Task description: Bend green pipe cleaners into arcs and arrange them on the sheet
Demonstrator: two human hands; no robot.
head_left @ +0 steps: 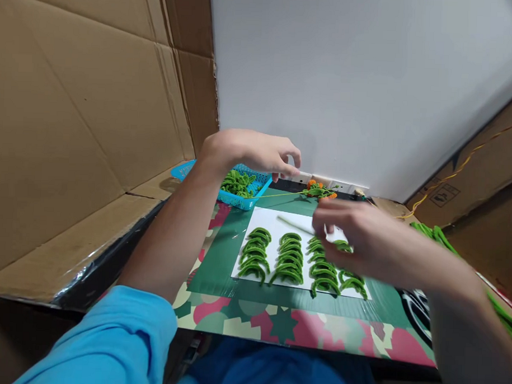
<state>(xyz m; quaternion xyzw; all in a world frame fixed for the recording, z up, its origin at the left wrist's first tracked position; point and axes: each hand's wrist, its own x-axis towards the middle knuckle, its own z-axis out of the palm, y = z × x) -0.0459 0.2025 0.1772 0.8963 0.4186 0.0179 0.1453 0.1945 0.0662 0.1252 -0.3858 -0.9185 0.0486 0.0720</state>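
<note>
My right hand (342, 228), slightly blurred, is closed on a thin green pipe cleaner (294, 224) that sticks out to the left above a white sheet (275, 223). On that sheet lie several curved green pipe cleaners (289, 260), stacked in columns; my right hand hides part of the columns on the right. My left hand (278, 153) hovers near the right end of a blue basket (239, 201), fingers loosely bent and apart, with nothing visible between them. Green pipe-cleaner pieces (239, 184) fill the basket, partly covered by my left forearm.
Behind the sheet lies an orange flower piece (317, 188) with a long thin stem. A power strip (344, 186) runs along the wall. Cardboard (74, 96) stands at the left, and a cardboard box (444, 193) at the right beside long green pipe cleaners (437, 235).
</note>
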